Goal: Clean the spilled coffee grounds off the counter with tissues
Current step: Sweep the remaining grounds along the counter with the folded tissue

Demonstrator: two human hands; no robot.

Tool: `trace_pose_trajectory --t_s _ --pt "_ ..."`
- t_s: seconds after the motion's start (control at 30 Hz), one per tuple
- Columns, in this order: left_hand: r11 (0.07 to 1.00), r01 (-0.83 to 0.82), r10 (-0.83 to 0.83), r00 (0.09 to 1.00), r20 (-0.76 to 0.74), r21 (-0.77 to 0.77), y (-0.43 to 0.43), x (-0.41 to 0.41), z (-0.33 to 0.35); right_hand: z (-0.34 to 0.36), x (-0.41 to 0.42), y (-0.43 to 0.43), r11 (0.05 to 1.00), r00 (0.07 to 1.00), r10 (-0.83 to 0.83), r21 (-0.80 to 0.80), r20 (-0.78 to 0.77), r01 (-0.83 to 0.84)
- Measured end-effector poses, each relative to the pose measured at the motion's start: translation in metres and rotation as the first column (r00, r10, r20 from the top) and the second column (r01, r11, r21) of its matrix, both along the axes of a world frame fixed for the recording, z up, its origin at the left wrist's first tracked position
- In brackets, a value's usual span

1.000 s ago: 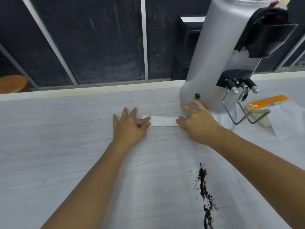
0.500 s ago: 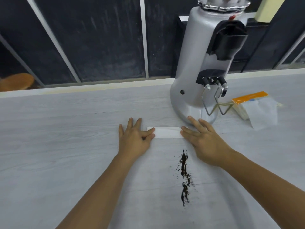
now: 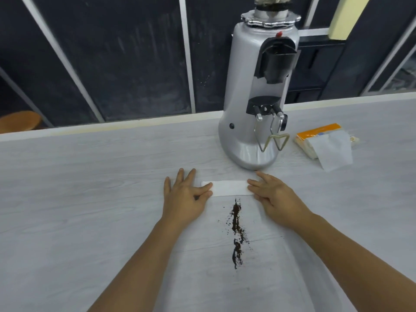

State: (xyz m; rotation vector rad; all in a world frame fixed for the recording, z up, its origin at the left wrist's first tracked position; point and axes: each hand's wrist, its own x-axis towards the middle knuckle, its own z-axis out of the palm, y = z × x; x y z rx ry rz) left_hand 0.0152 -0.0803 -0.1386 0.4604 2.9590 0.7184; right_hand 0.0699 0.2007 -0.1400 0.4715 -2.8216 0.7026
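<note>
Left hand (image 3: 186, 199): palm down on counter (image 3: 90, 176), fingers straight, slightly spread, thumb and forefinger pressing the left end of the folded tissue (image 3: 227, 188), which lies just in front of the grinder (image 3: 254, 109). Right hand (image 3: 276, 199): flat, fingers close together, pressing the right end. Since half a second ago the tissue has slid away from the grinder; its near edge now almost touches the coffee grounds (image 3: 236, 230). Count: two hands, one tissue, one streak of grounds, one grinder, one tissue pack (image 3: 319, 138) right of the grinder.

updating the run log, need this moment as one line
left hand: rests on tissue left end | right hand: rests on tissue right end | grounds: streak nearer than tissue, untouched
</note>
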Motion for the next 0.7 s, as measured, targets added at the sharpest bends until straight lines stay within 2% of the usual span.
trace_pose_trajectory --t_s 0.23,0.5,0.7 --pt "1.0 0.017 -0.017 1.0 -0.014 -0.005 0.0 0.003 0.0 -0.002 0.004 0.0 0.987 0.992 -0.117 -0.1 0.055 0.122" --pt "0.999 -0.036 0.036 0.999 -0.019 0.003 0.004 0.002 -0.002 0.002 -0.01 0.009 0.992 0.994 -0.103 -0.063 0.043 0.105" --pt "0.998 -0.069 0.069 0.997 -0.017 -0.01 0.007 0.001 -0.004 0.004 -0.011 0.002 0.992 0.991 -0.124 -0.011 -0.059 0.124"
